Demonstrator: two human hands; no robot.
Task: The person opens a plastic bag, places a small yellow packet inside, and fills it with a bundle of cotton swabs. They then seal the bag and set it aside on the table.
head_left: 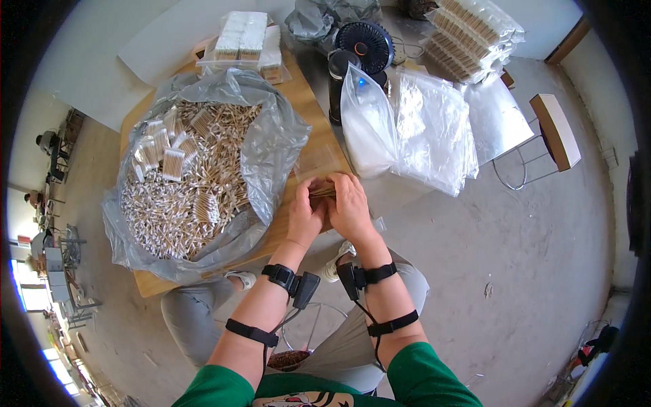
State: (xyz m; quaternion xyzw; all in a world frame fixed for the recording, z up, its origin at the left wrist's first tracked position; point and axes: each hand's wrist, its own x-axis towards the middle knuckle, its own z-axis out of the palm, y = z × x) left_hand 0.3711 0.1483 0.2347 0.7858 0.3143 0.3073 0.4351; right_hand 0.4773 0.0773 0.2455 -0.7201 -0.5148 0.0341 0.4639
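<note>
Both my hands meet at the table's near right edge, cupped around a small bundle of cotton swabs (323,193) whose brown sticks show between the fingers. My left hand (307,211) closes on the bundle from the left, and my right hand (348,203) wraps it from the right. The palms hide most of the bundle. Left of my hands, a large grey plastic bag (271,146) lies spread wide on the table, holding a heap of loose cotton swabs (183,217). Several neat swab bundles (173,164) rest on top of that heap.
The wooden table (319,146) carries packed swab bags (242,37) at the back. A black fan (364,47) and dark bottle (337,85) stand behind my hands. Clear plastic bags (434,129) lie to the right, below stacked swab packs (471,37). A stool (522,178) stands farther right.
</note>
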